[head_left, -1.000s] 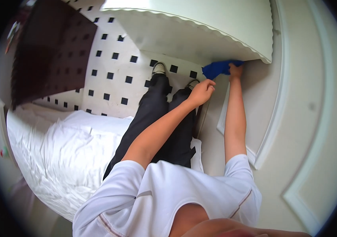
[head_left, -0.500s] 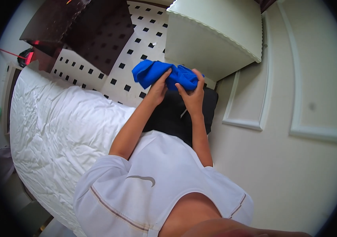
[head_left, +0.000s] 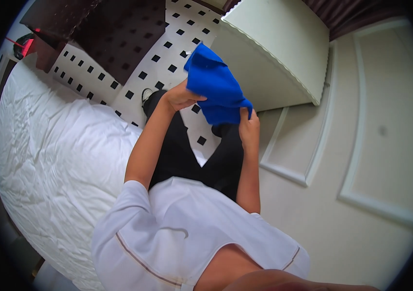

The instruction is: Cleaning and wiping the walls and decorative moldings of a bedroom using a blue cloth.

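A blue cloth (head_left: pixel 216 87) hangs partly unfolded in front of me, between my two hands. My left hand (head_left: pixel 182 97) grips its lower left edge, with the fingertips on the cloth and part of the hand behind it. At the cloth's right corner, my right hand (head_left: pixel 249 127) is closed in a pinch, and a small tip of fabric sticks up past the fingers. The upper part of the cloth folds over on itself. I cannot tell what kind of cloth article it is.
A bed with a wrinkled white sheet (head_left: pixel 66 145) lies to my left. A dark brown glossy cabinet (head_left: pixel 119 39) stands far left, and a cream cabinet (head_left: pixel 274 53) with a scalloped edge far right. White floor tiles (head_left: pixel 134 82) carry black squares. A panelled wall (head_left: pixel 313 208) runs along the right.
The bunched blue cloth has opened out and now hangs longer and lower. My hands have moved apart, the right one down to the cloth's corner. My view has shifted, showing my legs.
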